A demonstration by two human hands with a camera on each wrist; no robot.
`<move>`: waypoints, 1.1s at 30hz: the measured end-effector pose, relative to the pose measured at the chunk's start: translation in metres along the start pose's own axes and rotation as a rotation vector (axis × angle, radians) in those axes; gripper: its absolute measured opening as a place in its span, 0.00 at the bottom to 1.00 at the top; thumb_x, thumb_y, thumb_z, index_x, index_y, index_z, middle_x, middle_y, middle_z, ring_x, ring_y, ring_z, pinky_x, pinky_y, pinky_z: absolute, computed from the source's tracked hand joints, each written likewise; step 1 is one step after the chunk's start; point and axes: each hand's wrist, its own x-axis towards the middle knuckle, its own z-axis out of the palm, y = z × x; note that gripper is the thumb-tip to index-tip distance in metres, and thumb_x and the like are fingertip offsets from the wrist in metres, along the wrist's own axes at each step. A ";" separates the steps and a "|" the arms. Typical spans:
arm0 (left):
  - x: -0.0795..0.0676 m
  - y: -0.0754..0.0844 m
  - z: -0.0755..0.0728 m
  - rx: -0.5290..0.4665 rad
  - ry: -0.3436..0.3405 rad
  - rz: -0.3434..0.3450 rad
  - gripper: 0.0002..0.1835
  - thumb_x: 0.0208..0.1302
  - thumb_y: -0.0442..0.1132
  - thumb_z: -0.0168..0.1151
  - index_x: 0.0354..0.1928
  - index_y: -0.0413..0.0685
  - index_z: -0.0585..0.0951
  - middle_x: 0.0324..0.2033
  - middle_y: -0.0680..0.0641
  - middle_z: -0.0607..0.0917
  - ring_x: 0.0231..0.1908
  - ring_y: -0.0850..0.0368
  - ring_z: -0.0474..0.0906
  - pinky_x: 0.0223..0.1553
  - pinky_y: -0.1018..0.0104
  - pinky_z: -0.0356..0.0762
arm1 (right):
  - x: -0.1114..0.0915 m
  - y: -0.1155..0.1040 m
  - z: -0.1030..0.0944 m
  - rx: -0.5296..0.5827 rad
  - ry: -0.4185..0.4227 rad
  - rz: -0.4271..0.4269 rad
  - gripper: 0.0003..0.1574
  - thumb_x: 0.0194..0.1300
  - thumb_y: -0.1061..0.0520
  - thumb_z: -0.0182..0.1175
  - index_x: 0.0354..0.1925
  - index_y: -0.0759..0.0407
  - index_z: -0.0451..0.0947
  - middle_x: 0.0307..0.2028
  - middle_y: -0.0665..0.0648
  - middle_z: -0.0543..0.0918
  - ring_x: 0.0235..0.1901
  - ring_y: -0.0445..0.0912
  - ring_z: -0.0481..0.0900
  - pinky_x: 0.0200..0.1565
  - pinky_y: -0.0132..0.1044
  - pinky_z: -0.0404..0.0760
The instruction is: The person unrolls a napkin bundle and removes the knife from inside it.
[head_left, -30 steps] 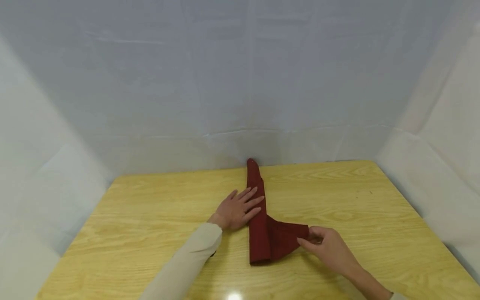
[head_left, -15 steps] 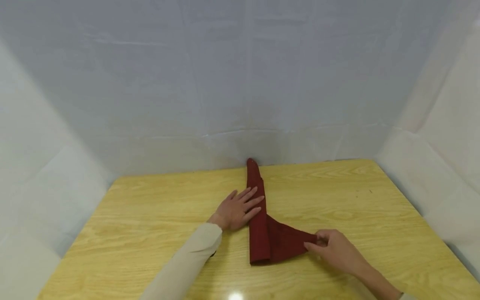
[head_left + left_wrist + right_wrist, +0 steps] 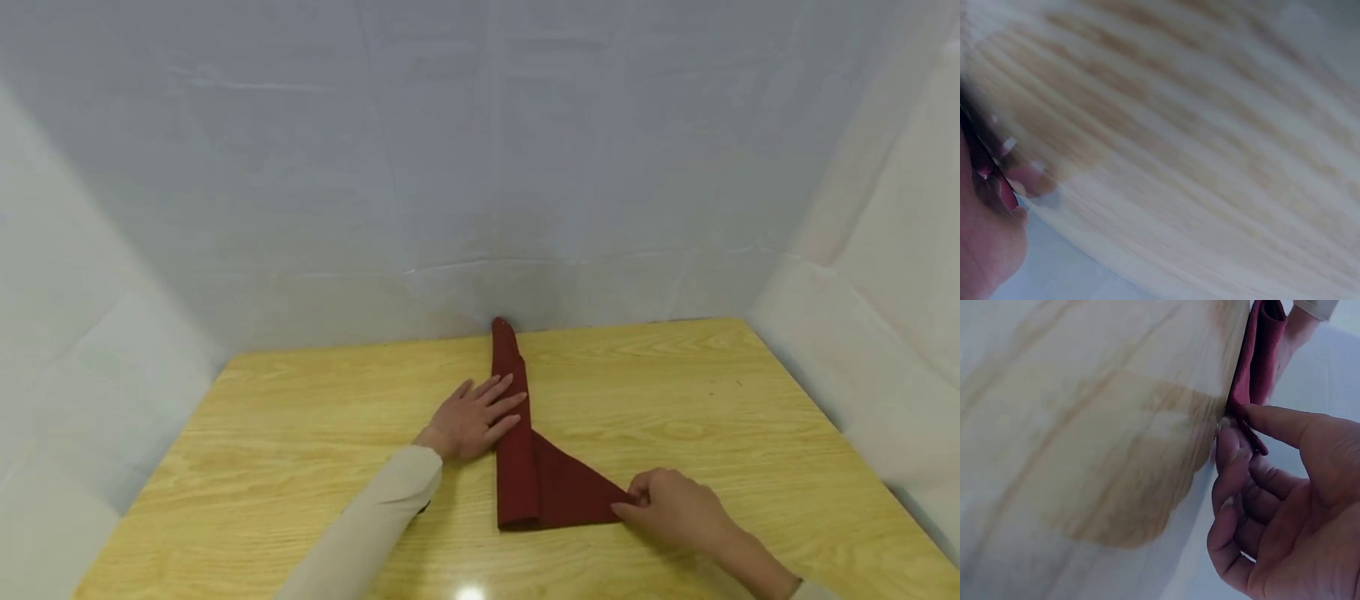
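A dark red cloth [image 3: 517,479], folded into a long narrow strip, runs from near me to the back wall. From its near right side a triangular flap spreads flat over the table. My left hand [image 3: 468,423] rests on the strip's middle with its fingers straight and spread. Its thumb side and a bit of red cloth [image 3: 1007,192] show at the left edge of the left wrist view. My right hand [image 3: 678,508] pinches the flap's corner between thumb and fingers, low over the wood. In the right wrist view, the thumb [image 3: 1279,422] presses the cloth [image 3: 1254,369] against the index finger.
The wooden table [image 3: 300,408] has a pale yellow grain. A grey-white sheet [image 3: 450,167] stands behind its far edge, and the cloth's far end leans against it. White sheets also line the left [image 3: 67,333] and right [image 3: 892,333] sides.
My right hand has moved right and toward me with the pinched corner, and the flap has gone from raised and bunched to stretched flat. My left hand stays in place on the strip.
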 end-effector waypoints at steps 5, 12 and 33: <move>-0.001 0.000 0.001 -0.004 0.009 0.004 0.31 0.73 0.64 0.21 0.74 0.70 0.53 0.74 0.56 0.45 0.72 0.59 0.41 0.70 0.52 0.42 | -0.001 -0.003 0.000 -0.111 0.016 0.023 0.19 0.57 0.42 0.67 0.20 0.46 0.71 0.15 0.43 0.70 0.14 0.38 0.62 0.17 0.32 0.62; -0.003 0.000 0.001 -0.031 0.012 0.002 0.31 0.74 0.63 0.21 0.74 0.70 0.53 0.74 0.56 0.45 0.72 0.59 0.41 0.70 0.52 0.41 | 0.000 0.000 0.001 -0.272 0.132 -0.065 0.17 0.52 0.39 0.70 0.26 0.46 0.75 0.20 0.39 0.70 0.18 0.35 0.66 0.20 0.32 0.68; -0.002 0.003 -0.002 -0.026 0.017 0.004 0.31 0.74 0.63 0.21 0.75 0.68 0.53 0.74 0.55 0.46 0.72 0.58 0.42 0.69 0.51 0.43 | 0.018 0.026 -0.004 -0.215 -0.079 -0.528 0.33 0.73 0.38 0.44 0.70 0.46 0.63 0.69 0.57 0.62 0.69 0.57 0.55 0.59 0.56 0.67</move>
